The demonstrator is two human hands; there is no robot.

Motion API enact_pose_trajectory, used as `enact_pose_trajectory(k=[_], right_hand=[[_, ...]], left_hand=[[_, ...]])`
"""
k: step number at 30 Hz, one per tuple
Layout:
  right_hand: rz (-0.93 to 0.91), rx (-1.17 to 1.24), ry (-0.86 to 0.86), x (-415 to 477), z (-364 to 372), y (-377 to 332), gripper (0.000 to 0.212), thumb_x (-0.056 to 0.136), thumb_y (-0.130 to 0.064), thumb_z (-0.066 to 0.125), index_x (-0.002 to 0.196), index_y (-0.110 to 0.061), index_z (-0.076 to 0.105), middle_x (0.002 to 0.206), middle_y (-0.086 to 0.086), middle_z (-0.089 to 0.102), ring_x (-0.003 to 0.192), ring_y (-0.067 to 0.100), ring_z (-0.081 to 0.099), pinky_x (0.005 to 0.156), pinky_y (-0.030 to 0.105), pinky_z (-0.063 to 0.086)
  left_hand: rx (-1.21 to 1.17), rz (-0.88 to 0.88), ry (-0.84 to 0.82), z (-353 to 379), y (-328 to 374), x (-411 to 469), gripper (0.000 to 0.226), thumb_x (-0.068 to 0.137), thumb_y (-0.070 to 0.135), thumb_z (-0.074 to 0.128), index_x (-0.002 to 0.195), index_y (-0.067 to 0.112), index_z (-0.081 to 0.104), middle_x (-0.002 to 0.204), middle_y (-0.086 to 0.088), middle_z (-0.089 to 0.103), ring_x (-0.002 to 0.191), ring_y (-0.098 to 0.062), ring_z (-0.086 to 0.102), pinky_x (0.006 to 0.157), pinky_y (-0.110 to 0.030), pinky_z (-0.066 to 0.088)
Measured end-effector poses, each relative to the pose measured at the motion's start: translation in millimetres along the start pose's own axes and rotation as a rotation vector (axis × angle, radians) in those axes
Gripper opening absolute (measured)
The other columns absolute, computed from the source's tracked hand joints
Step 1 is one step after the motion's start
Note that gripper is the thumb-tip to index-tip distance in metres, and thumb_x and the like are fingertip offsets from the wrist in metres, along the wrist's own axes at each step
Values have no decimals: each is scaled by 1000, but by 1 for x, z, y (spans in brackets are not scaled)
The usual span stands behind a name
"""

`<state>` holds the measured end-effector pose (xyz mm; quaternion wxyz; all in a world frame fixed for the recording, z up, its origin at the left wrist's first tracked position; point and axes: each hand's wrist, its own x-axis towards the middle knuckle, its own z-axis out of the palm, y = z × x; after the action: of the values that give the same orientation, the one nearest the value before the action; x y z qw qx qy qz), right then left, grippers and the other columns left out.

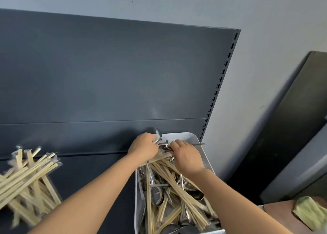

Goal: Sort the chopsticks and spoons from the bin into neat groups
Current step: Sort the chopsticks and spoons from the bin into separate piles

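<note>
Both bare arms reached forward into a white bin [207,163] that sat on the right part of a dark shelf [99,164], its far end close to the shelf's grey back panel [106,74]. The bin was crowded with a tangle of pale chopsticks [178,186] and shiny spoons [157,196] lying crosswise over each other. At the bin's far end the left grip [143,145], a bare hand seen from the back, was curled round a few held spoons [157,136], whose metal handles stuck up past the knuckles, blurred. Just beside it the right grip [187,156] was bent down with its fingertips closed on a metal utensil [198,144], whose thin end poked out to the right over the bin's rim; whether it was a spoon I could not tell. The two grips were almost touching above the chopsticks. Well apart on the left of the shelf lay a loose chopstick pile [26,173], the sticks in clear wrappers and crossing at several angles. A slotted upright [221,78] edged the panel, a pale wall [177,4] stood behind, and a dark board [283,127] leaned at the right. A green cloth [311,214] lay on a brown tabletop [279,209] in the lower right corner.
</note>
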<state>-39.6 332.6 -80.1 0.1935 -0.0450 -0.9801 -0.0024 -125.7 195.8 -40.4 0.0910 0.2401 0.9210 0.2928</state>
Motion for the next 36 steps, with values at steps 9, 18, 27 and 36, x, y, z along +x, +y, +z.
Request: enact_pose_trajectory(k=[9, 18, 27, 36], right_hand=[[11, 243, 435, 0, -43, -52, 12, 87, -15, 53, 77, -9, 53, 70, 6, 55, 60, 29, 52, 48, 32, 39], [-78, 715, 493, -10, -75, -177, 15, 94, -14, 51, 80, -10, 51, 74, 0, 52, 65, 19, 46, 55, 33, 39], [-114, 1051, 229, -21, -70, -326, 18, 96, -18, 54, 79, -17, 51, 68, -8, 54, 63, 13, 49, 59, 27, 41], [-158, 1096, 129, -23, -41, -497, 21, 96, -20, 55, 76, -14, 51, 66, -3, 53, 61, 17, 49, 57, 38, 43]], left_hand=[[-536, -126, 273, -32, -7, -71, 39, 93, 19, 57, 58, 11, 42, 55, -2, 36, 55, -19, 38, 56, -31, 30], [-712, -182, 533, -81, -58, -160, 34, 95, 21, 57, 78, -8, 50, 62, -13, 41, 51, -19, 38, 54, -30, 31], [-811, -256, 719, -144, -163, -253, 23, 95, 16, 57, 77, 1, 62, 56, -3, 42, 57, -18, 40, 51, -29, 33], [-767, -348, 789, -213, -293, -327, 28, 94, 17, 59, 66, 15, 58, 50, 7, 46, 52, -13, 45, 48, -24, 37]])
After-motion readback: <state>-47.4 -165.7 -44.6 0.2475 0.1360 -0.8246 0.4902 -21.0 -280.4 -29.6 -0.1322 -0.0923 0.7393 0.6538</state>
